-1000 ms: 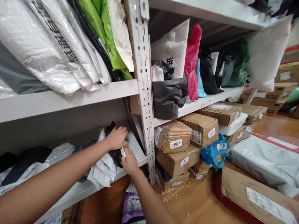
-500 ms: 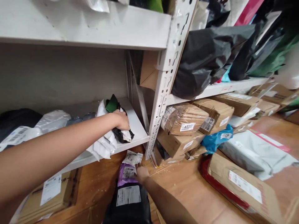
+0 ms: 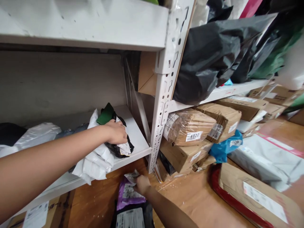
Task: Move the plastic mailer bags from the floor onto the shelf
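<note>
While my left hand point(image 3: 116, 131) grips the black bag point(image 3: 118, 149) on the lower shelf point(image 3: 136, 133), my right hand point(image 3: 142, 184) is on the floor point(image 3: 190, 196) below it, toward five o'clock, pinching a white packet point(image 3: 131, 176) that lies on the purple parcel point(image 3: 128, 195). The packet's long axis points to ten o'clock; the shelf post point(image 3: 161, 104) crowds one o'clock, with open floor toward three.
</note>
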`<act>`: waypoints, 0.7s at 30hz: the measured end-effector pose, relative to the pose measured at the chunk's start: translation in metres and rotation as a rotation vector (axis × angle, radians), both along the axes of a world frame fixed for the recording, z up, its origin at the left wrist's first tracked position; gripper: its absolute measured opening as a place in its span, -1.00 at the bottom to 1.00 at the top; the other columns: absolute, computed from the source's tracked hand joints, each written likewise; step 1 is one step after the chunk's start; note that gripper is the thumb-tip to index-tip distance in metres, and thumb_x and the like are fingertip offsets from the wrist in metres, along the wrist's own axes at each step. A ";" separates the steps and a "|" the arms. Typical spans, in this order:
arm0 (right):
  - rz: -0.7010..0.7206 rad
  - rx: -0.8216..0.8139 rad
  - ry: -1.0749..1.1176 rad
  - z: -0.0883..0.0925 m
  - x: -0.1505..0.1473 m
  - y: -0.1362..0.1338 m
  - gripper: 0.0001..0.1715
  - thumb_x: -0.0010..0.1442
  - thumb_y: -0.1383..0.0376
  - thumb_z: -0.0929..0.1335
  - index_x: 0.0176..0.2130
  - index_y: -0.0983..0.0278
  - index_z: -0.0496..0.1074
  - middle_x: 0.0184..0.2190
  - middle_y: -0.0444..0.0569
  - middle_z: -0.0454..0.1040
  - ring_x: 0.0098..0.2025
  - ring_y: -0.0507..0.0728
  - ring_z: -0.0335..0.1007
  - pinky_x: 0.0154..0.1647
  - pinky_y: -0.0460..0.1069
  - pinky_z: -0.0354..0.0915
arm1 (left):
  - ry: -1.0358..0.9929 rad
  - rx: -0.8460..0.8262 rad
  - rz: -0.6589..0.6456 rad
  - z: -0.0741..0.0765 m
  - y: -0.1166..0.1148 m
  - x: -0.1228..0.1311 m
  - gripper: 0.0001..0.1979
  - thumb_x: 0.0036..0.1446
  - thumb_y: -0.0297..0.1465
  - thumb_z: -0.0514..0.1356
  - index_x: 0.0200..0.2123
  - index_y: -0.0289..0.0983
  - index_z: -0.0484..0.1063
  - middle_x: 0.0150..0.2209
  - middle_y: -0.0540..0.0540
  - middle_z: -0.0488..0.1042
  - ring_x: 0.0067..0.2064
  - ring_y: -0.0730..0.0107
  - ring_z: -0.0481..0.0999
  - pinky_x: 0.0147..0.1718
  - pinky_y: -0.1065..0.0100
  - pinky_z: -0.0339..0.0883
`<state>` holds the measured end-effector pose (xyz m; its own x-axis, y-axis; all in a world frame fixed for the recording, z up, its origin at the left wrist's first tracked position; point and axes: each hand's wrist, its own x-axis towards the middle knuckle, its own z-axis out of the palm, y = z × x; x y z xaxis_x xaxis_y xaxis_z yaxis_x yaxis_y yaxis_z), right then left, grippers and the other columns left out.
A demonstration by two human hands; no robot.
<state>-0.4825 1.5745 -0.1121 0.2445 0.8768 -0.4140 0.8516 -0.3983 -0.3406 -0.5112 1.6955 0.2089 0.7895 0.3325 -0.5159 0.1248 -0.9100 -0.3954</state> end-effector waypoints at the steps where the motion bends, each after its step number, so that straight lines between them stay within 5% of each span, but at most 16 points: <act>1: 0.009 0.005 0.035 0.015 0.002 -0.004 -0.69 0.20 0.31 0.38 -0.10 0.47 0.53 -0.12 0.25 0.55 -0.02 0.33 0.49 -0.05 0.14 0.39 | -0.009 -0.011 -0.004 -0.001 0.001 -0.001 -0.56 0.23 -0.27 -0.06 -0.03 -0.14 0.55 0.18 -0.10 0.44 0.24 0.06 0.25 0.15 -0.05 0.14; 8: 0.067 0.156 0.391 0.160 0.045 -0.054 -0.91 0.13 0.36 0.34 -0.32 0.31 0.46 -0.37 -0.16 0.48 -0.33 -0.01 0.35 -0.42 -0.18 0.15 | -0.078 -0.030 0.037 -0.003 0.008 0.000 -0.40 0.08 -0.16 0.13 0.21 -0.14 0.37 0.21 -0.29 0.39 0.25 -0.04 0.28 0.16 -0.01 0.15; 12: -0.282 0.596 0.425 0.234 0.054 -0.086 -0.90 0.15 0.35 0.25 -0.42 0.28 0.27 -0.49 -0.15 0.32 -0.41 0.02 0.24 -0.42 -0.13 0.12 | -0.140 -0.041 0.082 -0.003 0.009 0.001 -0.20 0.01 -0.13 0.18 0.32 -0.24 0.18 0.19 -0.39 0.39 0.23 -0.08 0.33 0.16 0.04 0.18; 15: -0.515 0.833 0.232 0.251 0.036 -0.072 -0.96 0.17 0.33 0.20 -0.35 0.24 0.19 -0.56 -0.15 0.26 -0.49 0.07 0.20 -0.45 -0.07 0.05 | -0.176 -0.039 0.099 -0.004 0.011 -0.001 -0.07 -0.01 -0.10 0.21 0.37 -0.33 0.03 0.19 -0.42 0.39 0.24 -0.09 0.34 0.17 0.05 0.20; 21: -0.756 0.957 0.048 0.240 0.021 -0.006 -0.93 0.18 0.38 0.14 -0.26 0.24 0.13 -0.54 -0.05 0.29 -0.52 0.16 0.24 -0.49 -0.02 0.05 | -0.260 -0.072 0.163 0.003 0.020 0.001 -0.35 0.25 -0.32 -0.15 0.38 -0.39 -0.05 0.30 -0.36 0.26 0.26 0.16 0.35 0.14 0.32 0.23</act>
